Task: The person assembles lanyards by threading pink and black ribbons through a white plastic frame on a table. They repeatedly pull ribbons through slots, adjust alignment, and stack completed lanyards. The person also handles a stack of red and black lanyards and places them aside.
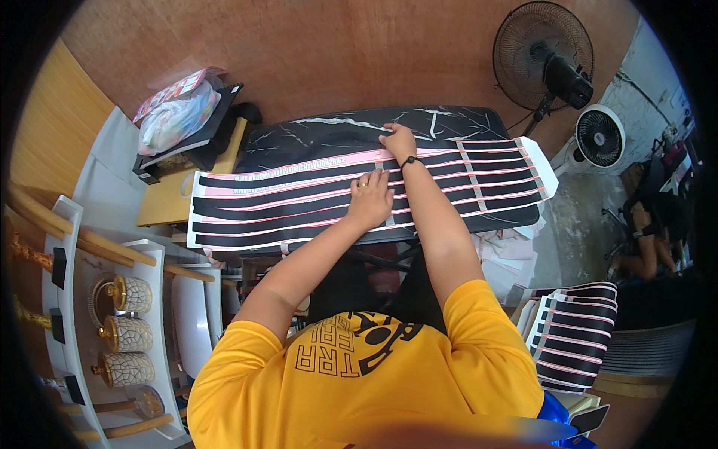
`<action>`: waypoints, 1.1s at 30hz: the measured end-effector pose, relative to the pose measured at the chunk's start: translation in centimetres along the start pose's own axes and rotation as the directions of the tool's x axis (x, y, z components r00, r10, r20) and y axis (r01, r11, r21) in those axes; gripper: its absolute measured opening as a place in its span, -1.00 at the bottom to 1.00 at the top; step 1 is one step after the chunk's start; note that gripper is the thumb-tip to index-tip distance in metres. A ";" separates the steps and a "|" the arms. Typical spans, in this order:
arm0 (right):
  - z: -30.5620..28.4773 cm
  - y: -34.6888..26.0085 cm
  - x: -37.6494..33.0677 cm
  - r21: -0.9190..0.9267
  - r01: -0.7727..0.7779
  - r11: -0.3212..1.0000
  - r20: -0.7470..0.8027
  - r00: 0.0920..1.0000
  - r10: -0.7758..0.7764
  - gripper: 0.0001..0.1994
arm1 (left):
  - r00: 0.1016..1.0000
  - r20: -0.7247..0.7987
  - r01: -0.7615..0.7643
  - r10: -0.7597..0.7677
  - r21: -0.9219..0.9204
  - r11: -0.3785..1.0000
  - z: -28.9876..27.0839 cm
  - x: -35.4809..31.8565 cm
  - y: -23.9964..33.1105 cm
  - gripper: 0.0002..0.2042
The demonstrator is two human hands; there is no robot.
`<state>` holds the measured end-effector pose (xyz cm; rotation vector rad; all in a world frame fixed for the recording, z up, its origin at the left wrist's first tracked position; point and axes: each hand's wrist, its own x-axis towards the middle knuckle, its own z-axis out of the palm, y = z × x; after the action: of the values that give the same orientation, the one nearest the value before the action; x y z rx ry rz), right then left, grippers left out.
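A long sheet of black strips (299, 206) with white and pink edging runs across a black marble-patterned board (359, 123). Narrow tan crosspieces (471, 176) cross its right part, and white backing shows at both ends. My left hand (370, 200), wearing a ring, lies flat on the strips near the middle, fingers outstretched. Just beyond it, my right hand (399, 141) is at the sheet's far edge, thumb and fingers bent but apart. I see nothing held in it; its palm is hidden. A dark bracelet (409, 160) circles the right wrist.
Another stack of striped sheets (572, 337) stands at lower right. Two fans, one black (542, 56) and one white (598, 136), are at the far right. A shelf (161, 299) with decorated jars (133, 333) is at left. A person (651, 232) crouches or sits at right.
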<state>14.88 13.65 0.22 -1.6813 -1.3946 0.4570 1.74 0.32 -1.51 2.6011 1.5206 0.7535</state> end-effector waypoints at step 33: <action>-1.3 3.0 -5.0 0.033 0.279 0.960 0.046 0.959 -0.280 -0.90 | 0.906 -0.242 0.278 -0.346 -0.276 0.920 -3.9 1.0 -0.1 -0.91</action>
<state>16.14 8.61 -2.65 -1.4310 -1.6275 0.3560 0.41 0.41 2.33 2.0740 1.7387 1.2271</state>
